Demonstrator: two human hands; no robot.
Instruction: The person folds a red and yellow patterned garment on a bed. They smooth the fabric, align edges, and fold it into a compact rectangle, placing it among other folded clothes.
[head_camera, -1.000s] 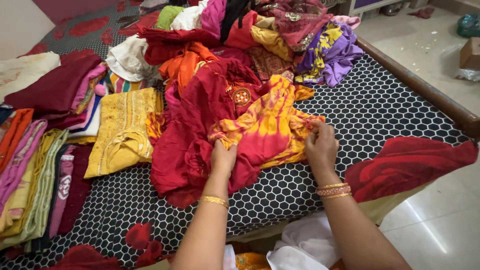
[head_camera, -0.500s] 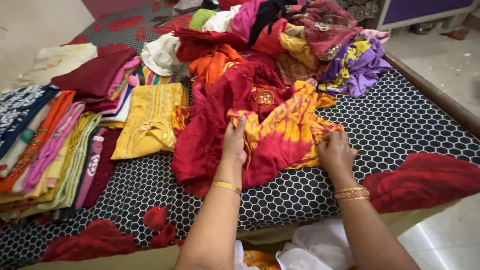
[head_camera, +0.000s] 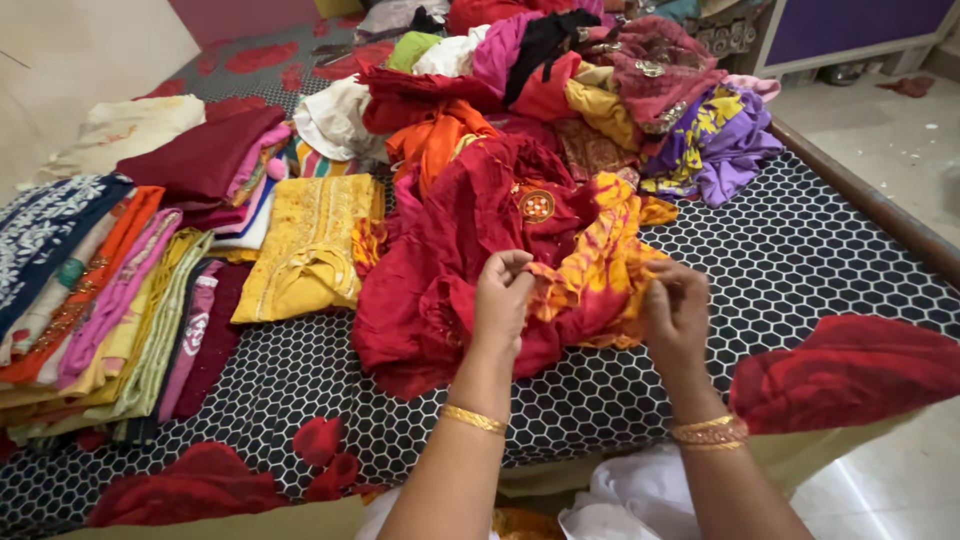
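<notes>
Two hands pinch one edge — left hand (head_camera: 503, 290) and right hand (head_camera: 675, 300) both closed on the yellow-and-red tie-dye garment (head_camera: 595, 270), bunched at 12 o'clock from your wrists. Pull that edge taut and level so it lifts clear of the red garment (head_camera: 440, 260) at 9 o'clock.

Two bare forearms with bangles, seen from above.
The left hand (head_camera: 502, 298) has a single thin gold bangle on its wrist. The right hand (head_camera: 676, 308) wears a stack of bangles: gold ones either side of a pinkish, patterned one. No sleeves are visible on either forearm.
</notes>
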